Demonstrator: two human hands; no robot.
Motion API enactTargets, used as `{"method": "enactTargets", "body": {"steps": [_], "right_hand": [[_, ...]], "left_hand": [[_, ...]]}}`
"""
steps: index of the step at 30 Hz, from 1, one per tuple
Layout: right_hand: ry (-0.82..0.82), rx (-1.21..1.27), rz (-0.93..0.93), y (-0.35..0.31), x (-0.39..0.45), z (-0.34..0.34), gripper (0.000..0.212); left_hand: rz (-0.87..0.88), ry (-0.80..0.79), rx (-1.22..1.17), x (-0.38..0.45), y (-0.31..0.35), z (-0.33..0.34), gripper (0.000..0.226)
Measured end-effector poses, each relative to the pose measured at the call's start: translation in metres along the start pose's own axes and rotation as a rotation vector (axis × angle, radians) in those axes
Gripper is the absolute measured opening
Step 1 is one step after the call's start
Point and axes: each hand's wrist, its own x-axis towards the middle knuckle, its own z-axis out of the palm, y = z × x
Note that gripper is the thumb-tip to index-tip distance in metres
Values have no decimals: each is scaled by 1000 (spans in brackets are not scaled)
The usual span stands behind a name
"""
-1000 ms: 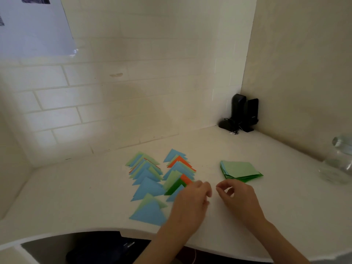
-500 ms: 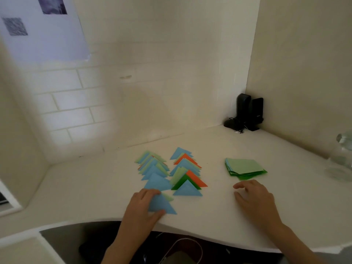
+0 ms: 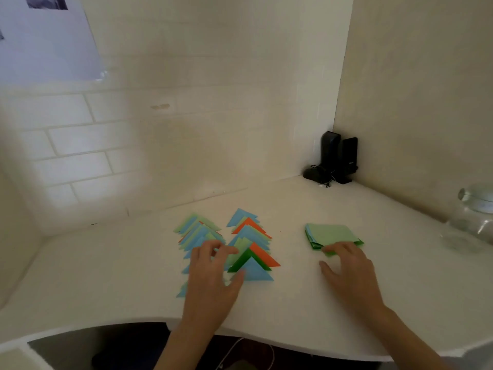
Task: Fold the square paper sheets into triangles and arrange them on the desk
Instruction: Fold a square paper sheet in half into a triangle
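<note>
Standing by the white desk (image 3: 133, 276), noted two rows of folded triangles (image 3: 249, 236) mid-surface and the stack of square sheets (image 3: 330, 233) toward its right edge. Left hand (image 3: 210, 279) lay loosely spread over the left row. Right hand (image 3: 349, 268) fingered the stack's near corner; grip unclear. Paper looked light, slippery; best lifted by a corner.

- Soft, even, warm daylight; dim under the desk (image 3: 293, 311) at 6 o'clock.
- Glare on the poster (image 3: 50, 44) at 10 o'clock.
- Whole frame slightly soft; jar (image 3: 472, 220) at 3 o'clock blurred.
- Wide-angle bending at edges.
</note>
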Motion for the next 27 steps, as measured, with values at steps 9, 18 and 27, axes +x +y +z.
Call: {"method": "enactTargets", "body": {"steps": [9, 18, 27], "right_hand": [[-257, -174, -8, 13, 49, 11, 44], [-97, -84, -130, 33, 50, 20, 22], [41, -62, -19, 29, 48, 27, 6]], "left_hand": [[131, -375, -187, 65, 72, 131, 41], [194, -478, -149, 73, 63, 170, 34], [160, -421, -217, 61, 63, 166, 41]]}}
